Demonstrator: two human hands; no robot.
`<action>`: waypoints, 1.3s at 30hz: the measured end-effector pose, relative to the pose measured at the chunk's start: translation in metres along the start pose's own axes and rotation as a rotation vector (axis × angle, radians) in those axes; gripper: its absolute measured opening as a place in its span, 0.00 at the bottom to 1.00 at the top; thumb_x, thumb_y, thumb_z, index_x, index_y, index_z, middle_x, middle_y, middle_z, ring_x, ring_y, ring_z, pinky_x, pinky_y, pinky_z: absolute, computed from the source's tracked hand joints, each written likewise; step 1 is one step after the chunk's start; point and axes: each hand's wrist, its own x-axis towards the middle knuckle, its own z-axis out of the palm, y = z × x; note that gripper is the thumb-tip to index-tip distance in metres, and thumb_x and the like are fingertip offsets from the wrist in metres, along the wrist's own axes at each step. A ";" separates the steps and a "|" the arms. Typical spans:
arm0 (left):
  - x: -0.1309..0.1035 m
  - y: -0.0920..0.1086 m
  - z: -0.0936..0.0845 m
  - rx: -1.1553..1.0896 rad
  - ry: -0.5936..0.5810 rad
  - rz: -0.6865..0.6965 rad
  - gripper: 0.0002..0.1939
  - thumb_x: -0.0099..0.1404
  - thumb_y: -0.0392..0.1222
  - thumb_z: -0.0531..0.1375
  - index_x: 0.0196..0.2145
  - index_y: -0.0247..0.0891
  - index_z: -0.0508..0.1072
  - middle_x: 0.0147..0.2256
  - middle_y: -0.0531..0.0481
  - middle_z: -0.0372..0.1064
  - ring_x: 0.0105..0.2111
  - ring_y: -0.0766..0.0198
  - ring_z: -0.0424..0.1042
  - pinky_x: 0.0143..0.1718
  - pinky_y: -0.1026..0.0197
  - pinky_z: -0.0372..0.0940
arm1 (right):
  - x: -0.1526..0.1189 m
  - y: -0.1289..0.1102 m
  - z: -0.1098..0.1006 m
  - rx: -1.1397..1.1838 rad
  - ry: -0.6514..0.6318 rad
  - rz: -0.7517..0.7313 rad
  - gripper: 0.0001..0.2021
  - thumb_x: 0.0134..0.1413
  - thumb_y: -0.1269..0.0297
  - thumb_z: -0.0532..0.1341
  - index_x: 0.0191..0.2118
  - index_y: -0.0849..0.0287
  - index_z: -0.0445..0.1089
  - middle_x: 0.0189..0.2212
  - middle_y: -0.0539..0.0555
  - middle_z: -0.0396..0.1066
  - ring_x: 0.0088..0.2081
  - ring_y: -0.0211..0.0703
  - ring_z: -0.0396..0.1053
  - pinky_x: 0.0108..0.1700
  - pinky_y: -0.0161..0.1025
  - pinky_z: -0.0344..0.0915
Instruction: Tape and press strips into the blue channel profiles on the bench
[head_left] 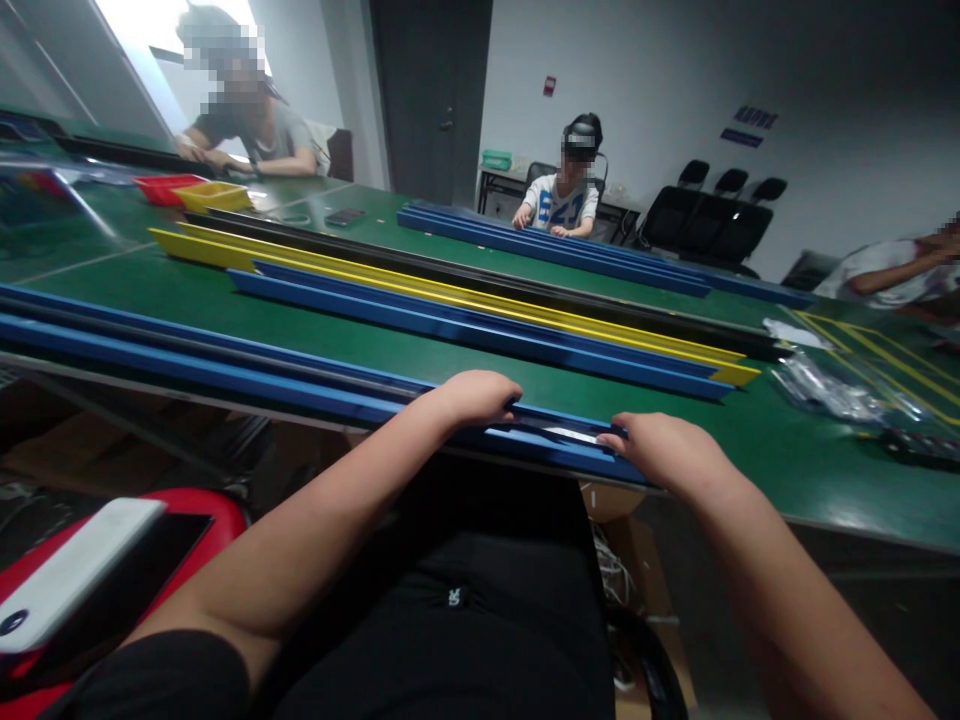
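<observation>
A long blue channel rail (300,382) lies along the near edge of the table, passing under both my hands. A black strip (225,358) runs inside its groove. My left hand (480,397) is closed over the rail, fingers curled down at the black strip; the fingertips are partly hidden. To its right, my right hand (660,447) is closed near the rail's right end, thumb and fingers pinching at the end of a narrow white strip (571,435). That white strip shows in the groove between the two hands.
Beyond lie another blue rail (480,330), a yellow rail (450,297) and a black rail (360,250). Clear plastic bags (825,388) sit at the right. Red (166,188) and yellow bins (214,196) stand far left. Several people sit around the table. A red stool (202,505) is beside me.
</observation>
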 end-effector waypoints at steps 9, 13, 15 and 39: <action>0.001 0.001 0.000 0.012 0.003 0.006 0.13 0.62 0.52 0.59 0.39 0.43 0.75 0.39 0.45 0.76 0.37 0.56 0.74 0.32 0.61 0.61 | -0.008 0.008 0.004 0.101 0.001 -0.014 0.30 0.61 0.38 0.46 0.57 0.49 0.69 0.45 0.61 0.76 0.46 0.56 0.73 0.41 0.45 0.64; 0.001 0.000 0.000 0.011 0.009 0.004 0.13 0.62 0.53 0.59 0.38 0.43 0.74 0.38 0.46 0.76 0.36 0.55 0.74 0.30 0.61 0.60 | -0.008 0.006 0.007 0.107 0.005 0.009 0.30 0.61 0.38 0.46 0.57 0.50 0.69 0.45 0.61 0.76 0.46 0.55 0.73 0.41 0.44 0.64; 0.000 0.000 0.000 0.008 0.013 0.001 0.13 0.61 0.53 0.59 0.38 0.43 0.74 0.38 0.47 0.76 0.37 0.56 0.74 0.30 0.61 0.60 | -0.008 0.005 0.008 0.109 0.015 0.015 0.30 0.61 0.38 0.46 0.57 0.49 0.69 0.45 0.61 0.76 0.45 0.55 0.73 0.40 0.44 0.64; -0.004 0.005 -0.006 -0.050 -0.017 -0.041 0.24 0.63 0.65 0.55 0.40 0.44 0.75 0.38 0.45 0.76 0.36 0.55 0.74 0.31 0.60 0.59 | 0.000 0.010 0.016 0.190 0.043 0.003 0.27 0.60 0.42 0.51 0.55 0.51 0.71 0.45 0.59 0.77 0.46 0.51 0.73 0.42 0.40 0.63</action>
